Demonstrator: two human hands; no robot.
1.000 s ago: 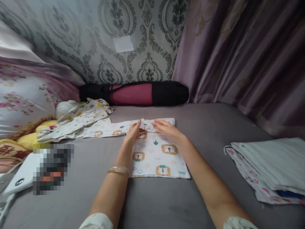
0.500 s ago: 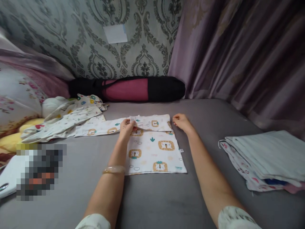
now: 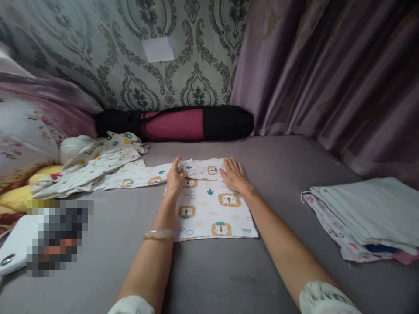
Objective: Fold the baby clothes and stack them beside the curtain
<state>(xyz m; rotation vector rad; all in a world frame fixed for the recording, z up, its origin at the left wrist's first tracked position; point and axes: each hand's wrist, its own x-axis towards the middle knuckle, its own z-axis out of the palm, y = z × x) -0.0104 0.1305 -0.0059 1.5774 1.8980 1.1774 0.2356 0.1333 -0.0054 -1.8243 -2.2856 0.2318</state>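
A white children's top (image 3: 209, 213) printed with tan lion faces and green leaves lies flat in front of me. One sleeve (image 3: 201, 168) is folded across its upper part; the other sleeve (image 3: 140, 176) stretches out to the left. My left hand (image 3: 176, 178) rests on the upper left of the top, at the inner end of the folded sleeve, index finger and thumb apart; its other fingers are mostly hidden. With fingers stretched out, my right hand (image 3: 235, 175) lies flat on the fold at the upper right corner.
The grey bed sheet (image 3: 209, 274) lies beneath everything. Folded clothes (image 3: 366, 213) are stacked at right. Printed clothes (image 3: 94, 163) lie heaped at left near a pillow (image 3: 26, 131), above a white object (image 3: 16, 244) with a blurred-out part. A black and pink bag (image 3: 176, 123) lies along the wall.
My right hand has come in from beside the top and flattened onto the folded sleeve. The fingers of my left hand have loosened from their pinch on the cloth.
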